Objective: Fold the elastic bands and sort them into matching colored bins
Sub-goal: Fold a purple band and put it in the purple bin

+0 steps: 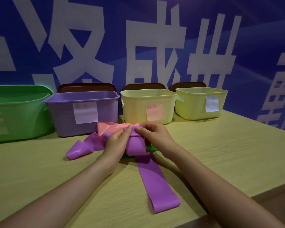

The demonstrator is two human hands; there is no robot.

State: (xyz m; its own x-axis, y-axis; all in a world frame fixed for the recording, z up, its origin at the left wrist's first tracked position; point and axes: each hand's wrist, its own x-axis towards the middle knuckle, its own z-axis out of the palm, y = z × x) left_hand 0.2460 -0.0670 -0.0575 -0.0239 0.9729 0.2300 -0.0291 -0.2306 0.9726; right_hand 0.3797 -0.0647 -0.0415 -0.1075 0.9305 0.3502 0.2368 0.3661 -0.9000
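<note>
Pinching one purple band (136,142), both hands (115,139) (152,134) work before four seemingly empty bins (82,112).

Two bare forearms are seen, uncovered from the lower frame edge up to the wrists; no sleeves, gloves, watch or rings are worn. The left hand (117,139) and the right hand (155,134) are bare, with short, unpainted nails shown on the fingers.

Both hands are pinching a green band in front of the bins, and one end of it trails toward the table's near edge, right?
Not quite: the head view shows both hands, left and right, pinching a purple band, not green. The rest holds; it trails toward the near edge.
</note>
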